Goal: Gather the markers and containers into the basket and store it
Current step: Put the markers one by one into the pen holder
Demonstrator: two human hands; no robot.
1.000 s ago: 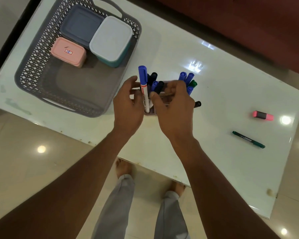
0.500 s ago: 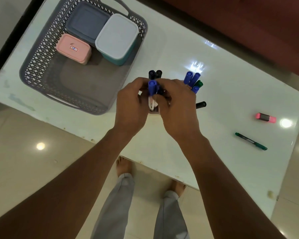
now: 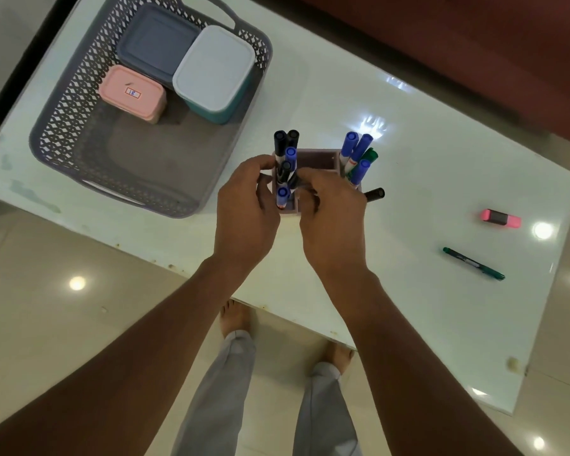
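Note:
A mauve marker holder [image 3: 320, 158] stands on the white table [image 3: 425, 166] with several blue, black and green markers upright in it. My left hand [image 3: 244, 212] grips the holder's left side. My right hand [image 3: 334, 222] covers its front, fingers curled and pinching a dark marker [image 3: 292, 182] beside a blue marker [image 3: 282, 196] standing in the front-left compartment. A black marker [image 3: 374, 194] pokes out by my right hand. A pink highlighter [image 3: 500, 218] and a green pen [image 3: 473, 263] lie to the right. The grey basket [image 3: 56, 133] sits at the far left.
Inside the basket are a pink box [image 3: 130, 92], a grey-blue box [image 3: 158, 44] and a white-lidded teal box [image 3: 214, 69]; its near half is bare. The table's near edge runs just under my wrists. A dark red sofa [image 3: 474, 44] lies beyond the table.
The blue marker that my right hand held high has gone down into the holder's front-left compartment. Both hands have stayed at the holder.

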